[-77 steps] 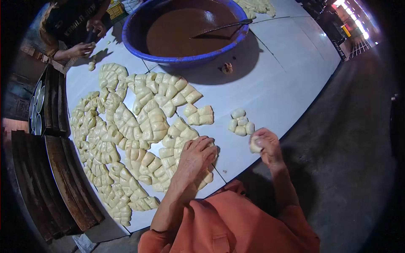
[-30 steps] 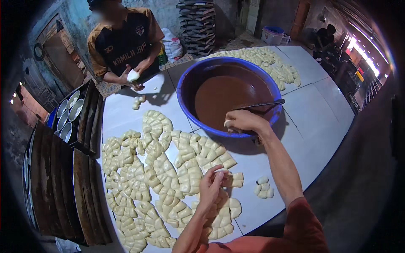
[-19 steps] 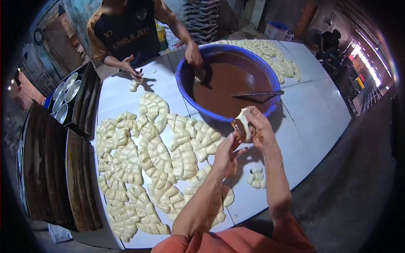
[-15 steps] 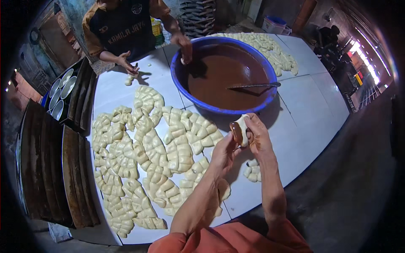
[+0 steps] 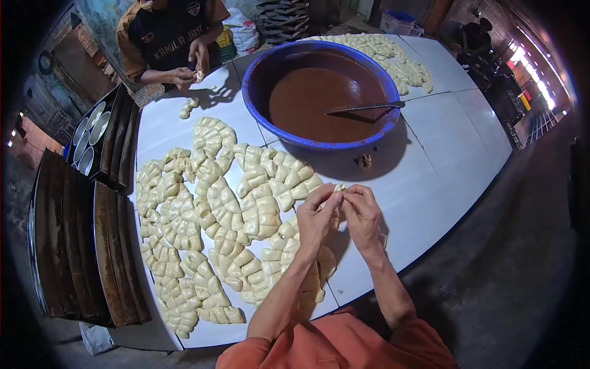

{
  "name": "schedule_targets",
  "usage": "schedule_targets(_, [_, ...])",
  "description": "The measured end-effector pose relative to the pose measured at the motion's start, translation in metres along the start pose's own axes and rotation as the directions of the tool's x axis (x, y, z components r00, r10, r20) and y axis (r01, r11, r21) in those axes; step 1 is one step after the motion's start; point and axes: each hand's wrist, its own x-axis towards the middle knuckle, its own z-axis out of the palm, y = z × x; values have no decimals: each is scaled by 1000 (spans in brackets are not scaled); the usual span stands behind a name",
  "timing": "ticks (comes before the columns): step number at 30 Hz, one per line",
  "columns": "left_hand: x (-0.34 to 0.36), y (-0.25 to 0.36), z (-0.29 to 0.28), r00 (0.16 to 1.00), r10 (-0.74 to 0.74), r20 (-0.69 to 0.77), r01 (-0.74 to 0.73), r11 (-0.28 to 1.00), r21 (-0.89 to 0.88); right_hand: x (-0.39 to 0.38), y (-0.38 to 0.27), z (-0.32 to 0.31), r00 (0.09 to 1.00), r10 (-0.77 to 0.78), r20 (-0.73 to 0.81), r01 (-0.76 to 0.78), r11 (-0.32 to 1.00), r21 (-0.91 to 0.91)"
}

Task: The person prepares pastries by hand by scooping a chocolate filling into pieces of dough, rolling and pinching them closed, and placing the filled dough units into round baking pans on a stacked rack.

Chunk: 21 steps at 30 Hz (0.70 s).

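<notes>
Both of my hands are raised over the table below the blue basin. My left hand (image 5: 315, 220) and my right hand (image 5: 364, 216) press together with bent fingertips, closed on a small pale dough piece (image 5: 339, 187). Only its top shows between the fingers; any brown filling in it is hidden. Left of my hands, many pale dough pieces (image 5: 261, 215) lie in joined clusters. Brown filling (image 5: 307, 101) partly fills the blue basin (image 5: 319, 145), and a dark, long-handled utensil (image 5: 369, 109) rests in it. A brown smear (image 5: 364, 161) marks the white tabletop in front of the basin.
Across the table, a co-worker's hands (image 5: 192, 71) hold a small dough piece. More dough (image 5: 393, 58) lies behind the basin. Dark trays (image 5: 74, 246) and round metal tins (image 5: 92, 135) stand along the left side. The table's right edge curves down toward me.
My hands have drawn together and closed around the dough; its brown filling no longer shows. The co-worker's hand has left the basin and joined the other. The view has shifted slightly.
</notes>
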Motion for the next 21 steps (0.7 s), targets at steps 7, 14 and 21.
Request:
schedule_targets(7, [28, 30, -13, 923, -257, 287, 221, 963, 153, 8, 7, -21, 873, 344, 346, -470, 781, 412])
schedule_targets(14, [11, 34, -7, 909, -272, 316, 237, 961, 144, -9, 36, -30, 983, -44, 179, -11, 955, 298])
schedule_targets(21, [7, 26, -16, 836, -327, 441, 281, 945, 167, -11, 16, -22, 999, -38, -2, 37, 967, 254])
